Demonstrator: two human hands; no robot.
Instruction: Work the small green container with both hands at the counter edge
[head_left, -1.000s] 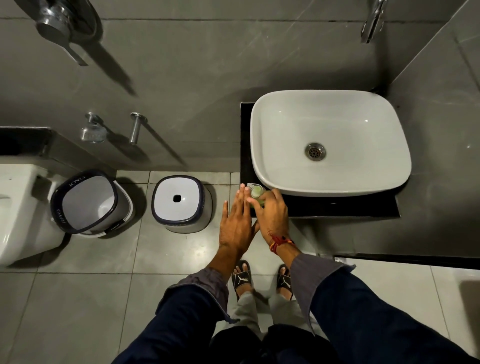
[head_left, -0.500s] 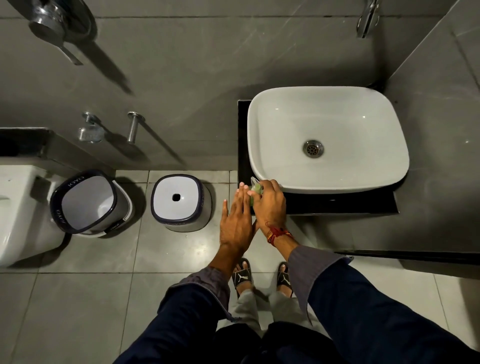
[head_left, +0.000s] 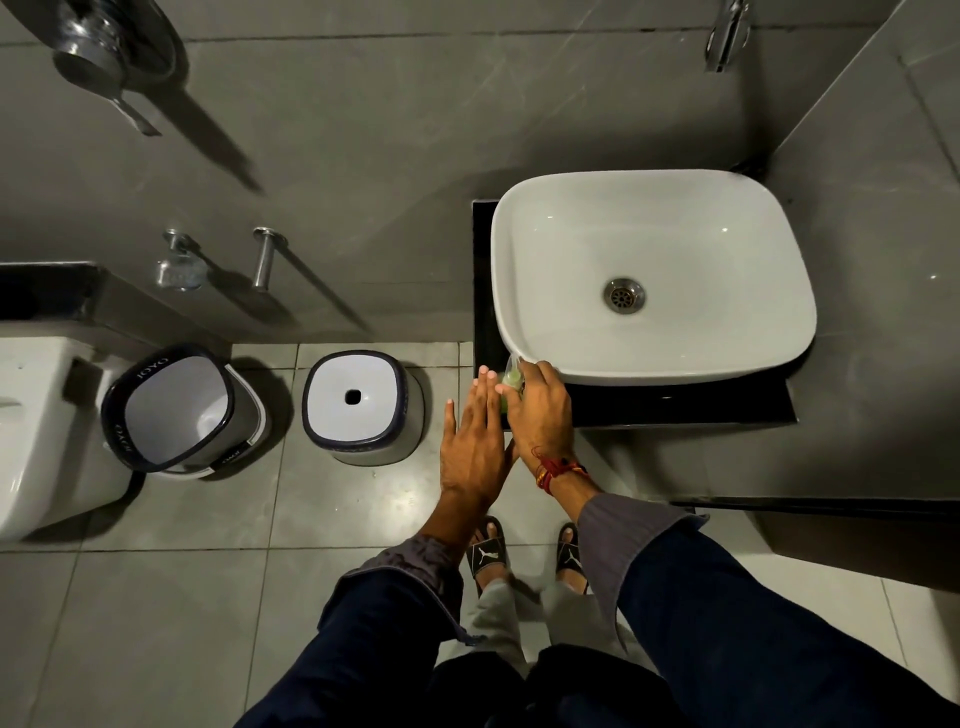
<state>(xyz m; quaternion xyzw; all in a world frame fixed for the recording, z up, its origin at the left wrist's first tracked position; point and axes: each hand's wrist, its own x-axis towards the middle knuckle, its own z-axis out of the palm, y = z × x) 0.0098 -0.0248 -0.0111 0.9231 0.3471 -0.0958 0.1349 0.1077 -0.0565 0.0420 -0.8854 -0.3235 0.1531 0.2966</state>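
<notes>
Soap-dispensing step: right hand (head_left: 537, 415) curled over green bottle (head_left: 511, 382) at surface (head_left: 675, 410) corner beside basin (head_left: 649, 358), left hand (head_left: 475, 441) spread flat alongside (palm hidden); next likely a cupped palm under the nozzle.

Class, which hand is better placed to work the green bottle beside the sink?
Right. The right hand already grips the green bottle at the sink rim; the left hand lies flat beside it, fingers straight.
</notes>
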